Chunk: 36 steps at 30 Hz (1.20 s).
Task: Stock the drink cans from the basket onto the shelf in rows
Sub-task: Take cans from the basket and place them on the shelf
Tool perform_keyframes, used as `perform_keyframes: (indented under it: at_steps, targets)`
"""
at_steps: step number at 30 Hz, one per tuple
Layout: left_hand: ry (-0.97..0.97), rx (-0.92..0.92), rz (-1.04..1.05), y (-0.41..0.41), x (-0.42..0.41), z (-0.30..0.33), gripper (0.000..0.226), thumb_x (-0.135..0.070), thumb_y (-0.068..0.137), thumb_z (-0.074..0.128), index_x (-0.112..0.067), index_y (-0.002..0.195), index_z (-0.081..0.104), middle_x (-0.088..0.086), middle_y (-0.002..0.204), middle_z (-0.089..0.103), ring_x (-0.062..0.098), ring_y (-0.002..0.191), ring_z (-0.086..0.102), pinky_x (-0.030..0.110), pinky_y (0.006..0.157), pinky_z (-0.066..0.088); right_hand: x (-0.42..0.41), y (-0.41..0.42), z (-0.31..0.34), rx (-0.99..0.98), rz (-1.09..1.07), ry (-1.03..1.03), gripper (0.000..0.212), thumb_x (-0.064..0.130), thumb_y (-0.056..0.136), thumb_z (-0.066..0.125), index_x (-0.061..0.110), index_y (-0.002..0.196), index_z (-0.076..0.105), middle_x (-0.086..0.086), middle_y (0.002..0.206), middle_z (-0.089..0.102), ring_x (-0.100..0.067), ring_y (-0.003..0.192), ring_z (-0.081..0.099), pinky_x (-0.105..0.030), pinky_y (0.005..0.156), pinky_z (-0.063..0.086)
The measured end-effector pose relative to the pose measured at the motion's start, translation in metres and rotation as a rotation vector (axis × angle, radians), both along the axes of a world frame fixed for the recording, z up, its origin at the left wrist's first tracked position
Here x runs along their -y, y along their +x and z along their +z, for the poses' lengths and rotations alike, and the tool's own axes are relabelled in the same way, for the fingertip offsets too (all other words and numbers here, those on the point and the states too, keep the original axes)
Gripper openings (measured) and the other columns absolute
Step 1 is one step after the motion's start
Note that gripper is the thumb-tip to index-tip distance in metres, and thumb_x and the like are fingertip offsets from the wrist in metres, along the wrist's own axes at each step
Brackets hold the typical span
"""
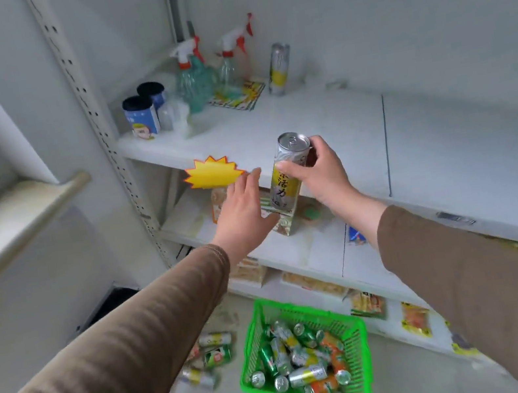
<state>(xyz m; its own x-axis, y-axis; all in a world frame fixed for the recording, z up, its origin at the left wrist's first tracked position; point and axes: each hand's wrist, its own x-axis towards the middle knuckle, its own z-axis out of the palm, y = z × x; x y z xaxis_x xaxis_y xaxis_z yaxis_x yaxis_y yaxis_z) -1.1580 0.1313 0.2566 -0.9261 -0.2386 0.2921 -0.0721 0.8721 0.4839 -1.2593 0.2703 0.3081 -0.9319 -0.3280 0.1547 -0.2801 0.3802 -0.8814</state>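
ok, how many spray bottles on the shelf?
2. A green-tinted spray bottle and a clear spray bottle stand side by side at the back of the upper shelf, left of the upright can. None seem hidden.

The upper shelf lies bare across its middle and right — room to reach in from the front edge. Its left end is crowded: two dark-topped tubs, two spray bottles and a flat packet. One tall can stands near the back wall, just right of the bottles. A yellow starburst tag juts from the shelf's front lip at the left.
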Motion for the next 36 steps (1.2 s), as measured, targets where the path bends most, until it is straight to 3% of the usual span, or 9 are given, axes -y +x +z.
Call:
perform_keyframes:
  at_steps: [4, 8, 12, 17, 24, 30, 36]
  targets:
    - [-0.03, 0.022, 0.015, -0.053, 0.017, 0.018, 0.095, -0.034, 0.078, 0.076, -0.005, 0.151, 0.024, 0.014, 0.142, 0.039, 0.033, 0.13, 0.035, 0.036, 0.109, 0.026, 0.023, -0.057, 0.013, 0.014, -0.014, 0.04, 0.051, 0.046, 0.073, 0.084, 0.027, 0.112, 0.057, 0.015, 0.102, 0.066, -0.01, 0.096, 0.065, -0.041, 0.089, 0.056]
    - [0.004, 0.102, 0.055, -0.106, 0.032, 0.017, 0.094, -0.039, 0.08, 0.074, -0.009, 0.152, 0.021, 0.013, 0.145, 0.036, 0.033, 0.132, 0.033, 0.039, 0.11, 0.03, 0.045, -0.11, 0.005, 0.077, 0.001, 0.052, 0.061, 0.059, 0.063, 0.077, 0.033, 0.115, 0.057, 0.013, 0.11, 0.066, -0.014, 0.101, 0.065, -0.049, 0.088, 0.058]
    - [-0.017, 0.181, 0.11, -0.152, 0.048, 0.014, 0.088, -0.042, 0.082, 0.07, -0.012, 0.15, 0.023, 0.01, 0.142, 0.038, 0.032, 0.13, 0.035, 0.045, 0.104, 0.04, 0.071, -0.153, -0.006, 0.092, -0.019, 0.03, 0.054, 0.046, 0.076, 0.081, 0.032, 0.122, 0.055, 0.008, 0.119, 0.064, -0.018, 0.106, 0.063, -0.049, 0.092, 0.057]
    - [-0.16, 0.22, 0.105, -0.204, 0.076, 0.011, 0.074, -0.045, 0.084, 0.065, -0.016, 0.143, 0.032, 0.008, 0.139, 0.043, 0.031, 0.127, 0.04, 0.043, 0.101, 0.04, 0.104, -0.203, -0.017, 0.122, -0.092, -0.047, 0.055, 0.036, 0.083, 0.08, 0.027, 0.13, 0.052, 0.01, 0.115, 0.061, -0.02, 0.107, 0.063, -0.047, 0.096, 0.055]
    - [-0.319, 0.232, 0.043, -0.273, 0.116, 0.011, 0.078, -0.042, 0.083, 0.067, -0.014, 0.146, 0.03, 0.009, 0.142, 0.042, 0.03, 0.129, 0.039, 0.043, 0.106, 0.037, 0.146, -0.269, -0.031, 0.148, -0.192, -0.014, 0.055, 0.024, 0.083, 0.08, 0.02, 0.126, 0.047, 0.002, 0.117, 0.065, -0.023, 0.105, 0.064, -0.034, 0.089, 0.051]
    - [-0.395, 0.212, -0.002, -0.308, 0.14, 0.009, 0.08, -0.041, 0.083, 0.067, -0.014, 0.147, 0.028, 0.008, 0.144, 0.04, 0.029, 0.131, 0.037, 0.042, 0.108, 0.036, 0.172, -0.307, -0.043, 0.181, -0.283, -0.022, 0.047, 0.019, 0.086, 0.078, 0.018, 0.113, 0.039, 0.003, 0.106, 0.059, -0.02, 0.093, 0.062, -0.029, 0.078, 0.044]
    - [-0.391, 0.222, -0.015, -0.329, 0.161, 0.001, 0.081, -0.04, 0.085, 0.065, -0.014, 0.15, 0.024, 0.008, 0.148, 0.037, 0.029, 0.136, 0.034, 0.044, 0.114, 0.031, 0.197, -0.341, -0.051, 0.134, -0.342, -0.026, 0.044, 0.02, 0.086, 0.077, 0.017, 0.117, 0.046, -0.005, 0.118, 0.064, -0.023, 0.099, 0.064, -0.031, 0.082, 0.049]
